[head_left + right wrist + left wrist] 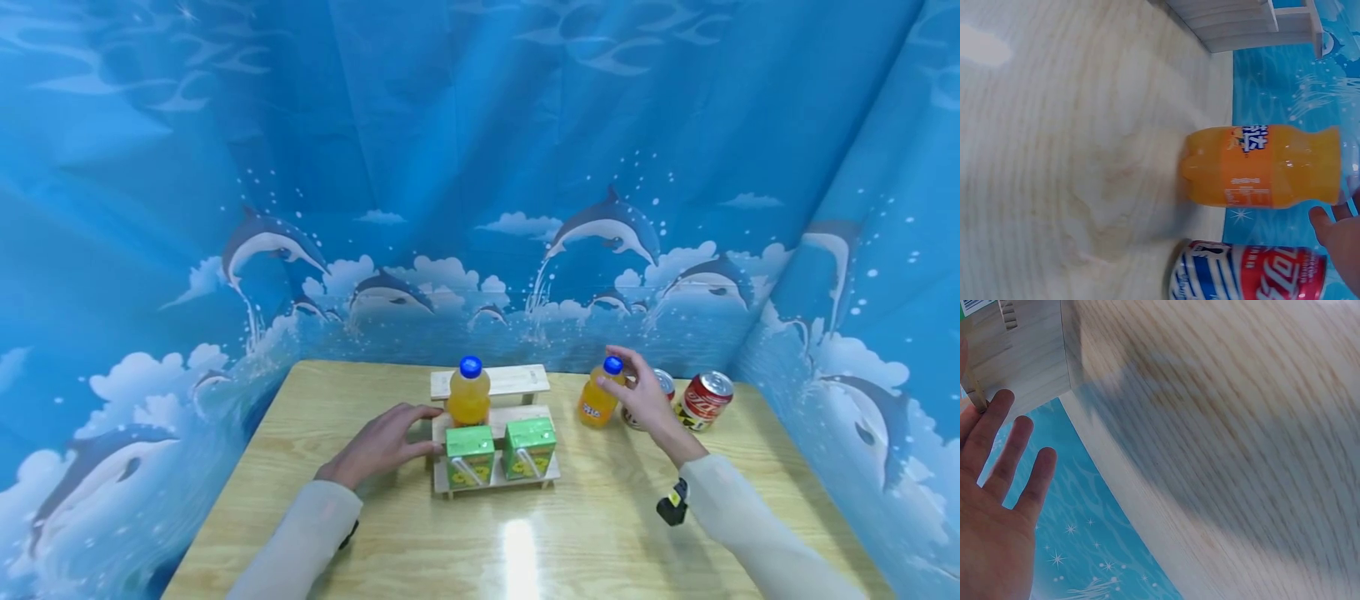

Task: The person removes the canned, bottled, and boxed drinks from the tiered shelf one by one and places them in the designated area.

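A small tiered wooden rack (pixel 517 379) stands on the table, with an orange soda bottle (pixel 469 400) upright on it under a blue cap. Two green drink cartons (pixel 470 467) with straws sit on its lowest step. My left hand (pixel 382 442) holds the rack's left side between thumb and index finger; the other fingers (pixel 1041 472) extend straight. To the right of the rack, my right hand (pixel 641 396) grips a second orange soda bottle (pixel 1254 167) near its blue cap. Whether that bottle's base touches the table is hard to tell.
A red soda can (pixel 707 400) stands at the right rear of the table (pixel 600 525). Another can (pixel 663 382) is partly hidden behind my right hand. Blue dolphin-print cloth (pixel 450 167) hangs behind and at both sides of the table.
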Available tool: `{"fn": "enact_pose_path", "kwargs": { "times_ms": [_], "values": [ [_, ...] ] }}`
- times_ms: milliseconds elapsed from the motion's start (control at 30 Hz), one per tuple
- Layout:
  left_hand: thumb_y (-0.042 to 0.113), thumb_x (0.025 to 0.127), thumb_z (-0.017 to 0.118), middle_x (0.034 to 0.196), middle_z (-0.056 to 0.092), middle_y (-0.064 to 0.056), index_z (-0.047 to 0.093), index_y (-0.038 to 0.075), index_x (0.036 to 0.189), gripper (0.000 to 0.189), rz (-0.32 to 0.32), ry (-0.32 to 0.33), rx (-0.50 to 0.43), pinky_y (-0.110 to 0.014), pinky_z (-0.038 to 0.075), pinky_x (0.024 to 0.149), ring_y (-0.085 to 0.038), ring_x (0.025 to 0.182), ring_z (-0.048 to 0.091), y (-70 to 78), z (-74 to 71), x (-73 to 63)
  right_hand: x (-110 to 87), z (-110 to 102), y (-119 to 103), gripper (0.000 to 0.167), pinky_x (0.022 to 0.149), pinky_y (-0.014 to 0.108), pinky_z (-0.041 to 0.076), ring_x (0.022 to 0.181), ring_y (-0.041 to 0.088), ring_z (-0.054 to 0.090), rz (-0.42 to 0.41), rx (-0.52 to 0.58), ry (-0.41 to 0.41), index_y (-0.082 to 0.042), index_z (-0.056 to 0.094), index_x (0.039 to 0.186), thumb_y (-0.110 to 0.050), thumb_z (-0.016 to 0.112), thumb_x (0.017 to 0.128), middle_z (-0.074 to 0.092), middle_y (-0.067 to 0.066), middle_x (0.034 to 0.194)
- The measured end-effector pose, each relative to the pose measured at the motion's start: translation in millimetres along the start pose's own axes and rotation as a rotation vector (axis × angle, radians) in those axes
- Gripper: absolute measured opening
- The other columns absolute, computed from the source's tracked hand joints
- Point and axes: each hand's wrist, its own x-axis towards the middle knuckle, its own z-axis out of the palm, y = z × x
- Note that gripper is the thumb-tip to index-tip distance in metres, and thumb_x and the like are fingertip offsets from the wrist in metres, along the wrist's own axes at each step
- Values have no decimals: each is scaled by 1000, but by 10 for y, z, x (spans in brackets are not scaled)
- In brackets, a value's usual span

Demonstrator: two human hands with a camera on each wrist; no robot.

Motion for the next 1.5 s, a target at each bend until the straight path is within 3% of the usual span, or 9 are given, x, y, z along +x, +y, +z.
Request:
{"fn": "enact_pose_path", "kwargs": {
  "times_ms": [333, 667, 1300, 1500],
  "values": [
    [57, 94, 81, 151, 66, 1, 64, 32, 151, 64, 8, 3, 1, -59, 51, 121, -26, 142, 61, -21, 7, 13, 41, -83, -182, 73, 134, 63, 29, 160, 42, 37, -67, -30, 3, -8, 40, 165, -39, 72, 107, 42, 17, 172],
    [56, 94, 81, 151, 66, 1, 64, 32, 151, 64, 10, 1, -2, -59, 51, 120, -26, 142, 61, -12, 6, 12, 86, -126, -390, 70, 137, 63, 23, 160, 41, 37, -126, -52, 9, -6, 43, 163, -38, 71, 108, 45, 17, 170],
    [57, 94, 81, 152, 66, 1, 64, 32, 151, 64, 12, 8, -5, -60, 50, 121, -27, 143, 61, -21, 28, 13, 78, 234, -783, 60, 134, 63, 30, 159, 42, 39, -261, 10, -136, -7, 44, 163, -21, 68, 110, 45, 20, 169],
    [58, 94, 81, 152, 65, 1, 64, 31, 151, 65, 17, 11, -1, -60, 50, 121, -27, 143, 60, -23, 25, 10, 46, 377, -863, 61, 133, 63, 32, 159, 40, 40, -259, 62, -204, -10, 44, 163, -20, 70, 108, 46, 19, 168]
  ]
}}
